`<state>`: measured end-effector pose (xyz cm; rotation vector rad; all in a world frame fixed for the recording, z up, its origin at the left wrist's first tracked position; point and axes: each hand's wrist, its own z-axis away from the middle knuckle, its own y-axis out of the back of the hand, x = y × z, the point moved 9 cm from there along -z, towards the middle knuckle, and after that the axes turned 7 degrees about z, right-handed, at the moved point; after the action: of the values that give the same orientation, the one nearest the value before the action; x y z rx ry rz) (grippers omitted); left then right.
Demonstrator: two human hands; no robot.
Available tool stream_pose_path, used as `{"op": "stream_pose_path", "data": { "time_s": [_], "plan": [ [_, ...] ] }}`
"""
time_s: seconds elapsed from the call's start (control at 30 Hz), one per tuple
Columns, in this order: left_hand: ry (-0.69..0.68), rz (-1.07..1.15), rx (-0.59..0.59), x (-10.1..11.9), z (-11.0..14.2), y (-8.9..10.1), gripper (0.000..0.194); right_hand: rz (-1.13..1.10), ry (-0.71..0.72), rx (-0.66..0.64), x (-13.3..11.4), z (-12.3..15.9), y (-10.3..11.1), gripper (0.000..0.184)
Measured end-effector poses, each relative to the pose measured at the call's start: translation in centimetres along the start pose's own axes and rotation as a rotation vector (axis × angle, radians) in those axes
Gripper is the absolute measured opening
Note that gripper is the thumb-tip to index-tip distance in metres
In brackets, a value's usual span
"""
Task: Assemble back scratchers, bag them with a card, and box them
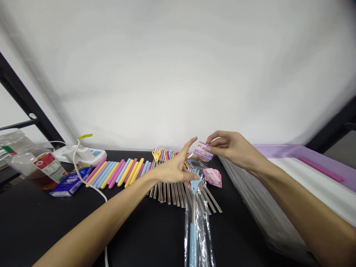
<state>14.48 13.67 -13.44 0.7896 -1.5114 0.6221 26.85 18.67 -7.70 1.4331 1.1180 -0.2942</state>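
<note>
My right hand (228,145) pinches a small pink printed card (203,150) between thumb and fingers. My left hand (172,168) is open beside it, with its fingers spread just above a back scratcher with a blue hand-shaped head (195,181) and a blue handle, lying in a clear plastic sleeve (198,230). More pink printed cards (213,177) lie just right of that sleeve. Behind my left hand, a fan of steel rods (167,193) ends in small coloured hand-shaped heads (157,155). A row of pastel pink, blue and yellow handles (116,172) lies to its left.
A white cable (89,183) crosses the black table (144,230) at left, near a white device (80,154), a blue packet (71,181) and a labelled plastic container (36,167). A stack of clear bags (258,207) and a purple-rimmed tray (306,155) lie at right.
</note>
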Motion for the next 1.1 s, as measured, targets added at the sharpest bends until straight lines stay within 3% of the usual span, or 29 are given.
{"op": "stream_pose_path", "data": {
  "time_s": [0.23, 0.33, 0.5, 0.67, 0.8, 1.0, 1.1],
  "plan": [
    [-0.021, -0.031, -0.032, 0.7, 0.1, -0.5, 0.107, -0.014, 0.012, -0.006, 0.3, -0.3, -0.3, 0.035],
    [-0.006, -0.098, 0.003, 0.8, 0.2, -0.3, 0.106, -0.005, 0.038, -0.075, 0.3, -0.3, -1.0, 0.028],
    [-0.025, -0.168, 0.039, 0.9, 0.3, -0.2, 0.105, -0.064, -0.023, -0.184, 0.6, 0.2, -1.7, 0.031],
    [-0.012, -0.039, -0.008, 0.4, 0.0, -0.7, 0.108, -0.009, 0.039, -0.104, -0.9, 0.3, -0.8, 0.034],
    [0.062, 0.014, 0.030, -0.5, -0.1, -0.3, 0.110, 0.083, 0.114, -0.087, -2.0, 0.4, -0.5, 0.027],
    [0.111, -0.010, 0.083, -1.3, -0.2, 0.3, 0.084, 0.037, 0.082, -0.148, -1.7, 0.6, -0.7, 0.027],
    [0.103, 0.014, 0.095, -1.2, -0.2, 0.4, 0.082, 0.005, 0.054, -0.160, -1.4, 0.6, -0.8, 0.030]
  ]
}}
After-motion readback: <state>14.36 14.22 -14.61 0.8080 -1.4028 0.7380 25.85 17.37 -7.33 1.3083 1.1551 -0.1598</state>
